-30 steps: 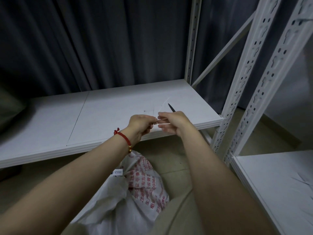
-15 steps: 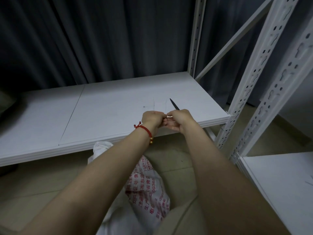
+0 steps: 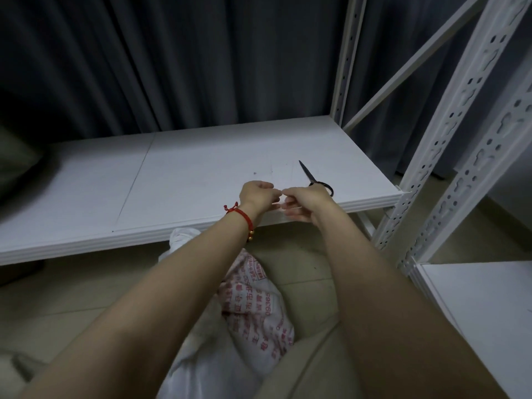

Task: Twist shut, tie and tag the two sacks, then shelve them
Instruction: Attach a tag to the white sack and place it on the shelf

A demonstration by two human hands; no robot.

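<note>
Both hands have drawn closer together than a second ago and sit a little further over the shelf edge, and the scissors behind them now show their dark handles. The left hand and right hand meet fingertip to fingertip with the fingers curled in a narrow pinch. It is evidently on the thin pale strip that showed between them earlier, though that is too small to make out now. The sack is in neither hand. It slumps on the floor below and between the forearms, white with red print, its loose mouth reaching up to just under the shelf's front edge. It looks soft and slack, probably a slick woven plastic that will slide under the fingers, so the place to take it is the gathered neck just below the mouth, bunched tight before twisting. Its weight cannot be judged from here; a second hand under the base seems wise for the lift. Only one sack is in view.
</note>
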